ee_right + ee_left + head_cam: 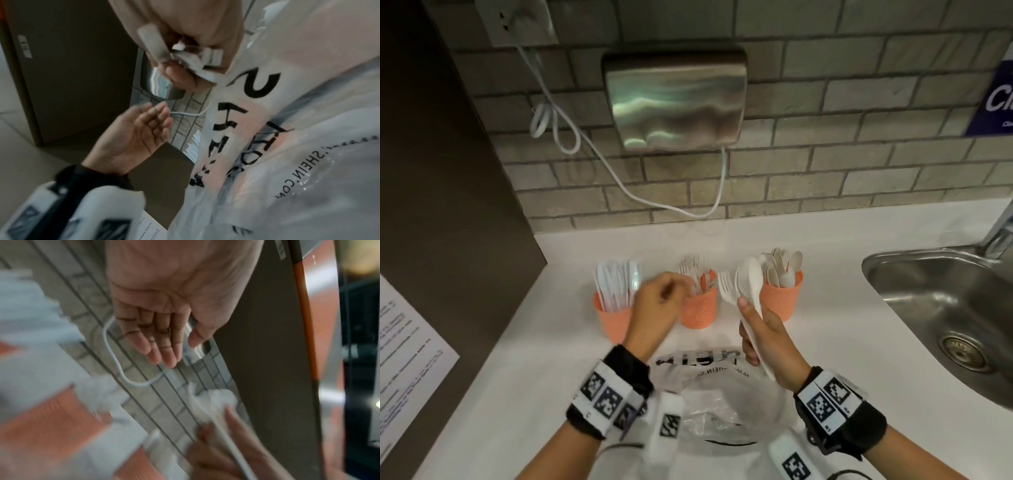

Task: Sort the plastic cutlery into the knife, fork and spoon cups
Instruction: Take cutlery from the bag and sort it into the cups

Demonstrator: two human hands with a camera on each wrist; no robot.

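Right hand [768,337] gripped a bundle of white spoons and forks [744,286]; left hand [657,305], at nine o'clock, hovered empty with relaxed fingers.

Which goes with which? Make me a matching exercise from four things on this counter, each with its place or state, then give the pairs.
Column one:
1. knife cup
2. fork cup
3. spoon cup
4. left hand

Column two:
A. middle of the row of cups
B. open, holding nothing
C. nearest the sink
D. nearest the dark side panel

Pairs: 1-D, 2-A, 3-C, 4-B
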